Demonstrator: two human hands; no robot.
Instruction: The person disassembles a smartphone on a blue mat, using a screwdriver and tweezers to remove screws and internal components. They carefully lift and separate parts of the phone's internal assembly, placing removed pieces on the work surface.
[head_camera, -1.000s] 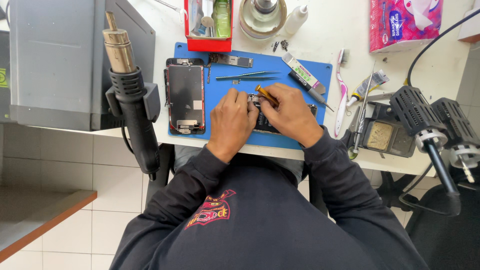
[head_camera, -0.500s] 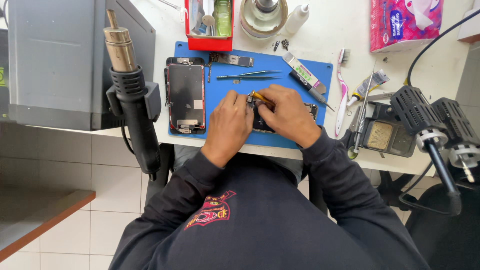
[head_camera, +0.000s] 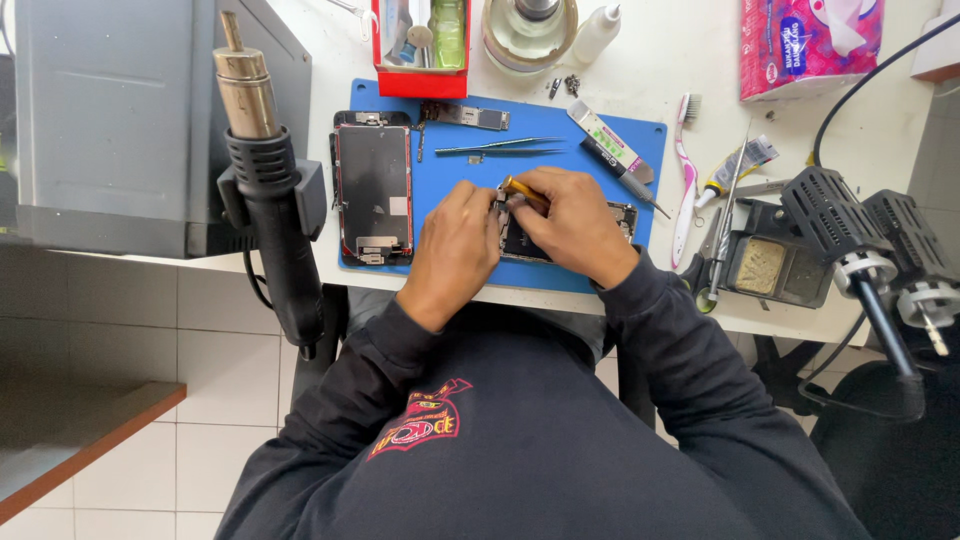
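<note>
On the blue mat (head_camera: 455, 235), an opened phone body (head_camera: 560, 235) lies under both hands, mostly hidden by them. The right hand (head_camera: 575, 225) has its fingers curled closed around a yellow-handled screwdriver (head_camera: 523, 192), tip down on the phone's left end. The left hand (head_camera: 455, 250) presses on that same end, fingers bent; I cannot tell whether it grips anything. A detached screen (head_camera: 373, 195) lies left, 1 pair of tweezers (head_camera: 500, 147) above.

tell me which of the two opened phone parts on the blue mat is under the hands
The opened phone body at the blue mat's near edge, beneath both hands. The black screen panel lies apart at the mat's left end, untouched.
</note>
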